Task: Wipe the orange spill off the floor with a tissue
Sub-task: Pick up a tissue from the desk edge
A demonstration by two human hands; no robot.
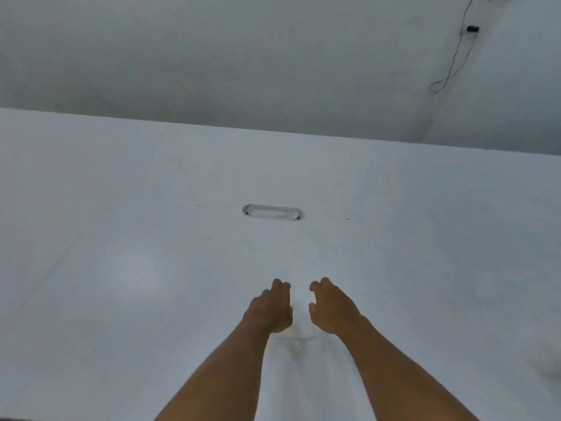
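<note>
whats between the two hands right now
In the head view, a pale white sheet-like thing, probably the tissue, shows in the gap between the left hand and right hand. It is too blurred to be sure. No orange spill shows.

Looks like a bare staged room, maybe a lab or studio; exact type unclear. Plain white surface [121, 192] fills the lower view, with an oval recessed slot [272, 212] in it. Grey unfurnished wall [212, 56] behind. Thin black cable [455, 53] with a small black box [472, 28] hangs top right.
</note>
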